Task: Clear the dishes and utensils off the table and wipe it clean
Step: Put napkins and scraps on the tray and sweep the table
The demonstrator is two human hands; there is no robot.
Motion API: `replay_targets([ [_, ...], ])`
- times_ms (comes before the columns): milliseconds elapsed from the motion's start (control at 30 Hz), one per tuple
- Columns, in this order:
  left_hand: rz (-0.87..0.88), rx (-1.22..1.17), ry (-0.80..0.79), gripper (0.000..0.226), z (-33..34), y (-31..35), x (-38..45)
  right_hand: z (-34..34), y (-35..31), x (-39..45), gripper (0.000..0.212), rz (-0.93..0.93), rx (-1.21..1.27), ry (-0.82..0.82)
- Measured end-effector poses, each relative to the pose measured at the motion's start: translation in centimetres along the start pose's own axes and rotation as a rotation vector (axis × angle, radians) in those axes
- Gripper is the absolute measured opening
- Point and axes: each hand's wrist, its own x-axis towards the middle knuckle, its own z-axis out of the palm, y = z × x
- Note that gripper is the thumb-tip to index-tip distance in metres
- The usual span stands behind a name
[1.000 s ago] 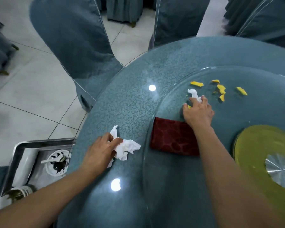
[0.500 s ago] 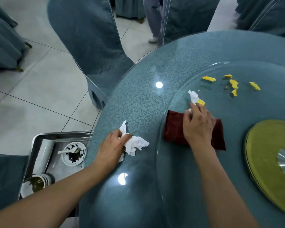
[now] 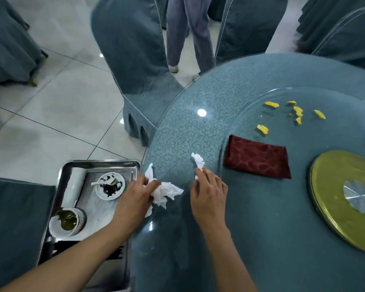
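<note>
Round teal glass-topped table (image 3: 198, 131) carries a folded dark-red cloth (image 3: 257, 160) on its glass turntable (image 3: 303, 197). Left hand (image 3: 133, 199) grips a crumpled white tissue (image 3: 164, 191) at the table edge; right hand (image 3: 209, 197) pinches a small white tissue scrap (image 3: 199, 161).

Table top (image 3: 188, 131): you see glossy glass over a blue cloth with a curly pattern; lamps mirror in it.
Turntable (image 3: 251, 207): clear, smooth glass, shiny at its rim.
Centre disc (image 3: 329, 186): dull gold-green, with a brushed metal hub.
Napkin (image 3: 259, 158): dark red woven cloth, matt, patterned.
Large tissue (image 3: 167, 191): your left hand (image 3: 133, 199) grips thin white paper, crumpled.
Small tissue (image 3: 199, 161): the same soft paper, pinched by your right hand (image 3: 209, 197).
Tray (image 3: 61, 178): bare metal, satin sheen, beside the table's left edge.
Saucers (image 3: 110, 185): white glazed ware, smeared.
Chair covers (image 3: 131, 49): matt blue fabric with pale piping.
Floor (image 3: 57, 106): pale polished tiles.
</note>
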Motion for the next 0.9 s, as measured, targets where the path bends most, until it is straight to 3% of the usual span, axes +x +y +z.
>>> replay_targets([
  [267,-0.08,-0.026,0.039,0.058,-2.1,-4.2,-6.4,2.9,-6.0,-6.6,0.037,-0.092,0.055,-0.072],
  [567,-0.164,-0.066,-0.008,0.061,-3.2,-13.6,-16.9,7.5,-15.4,-16.2,0.043,-0.162,0.116,-0.097],
  [900,-0.206,-0.075,-0.076,0.055,0.0,-21.8,-23.9,16.2,-20.1,-26.4,0.043,-0.112,0.074,-0.321],
])
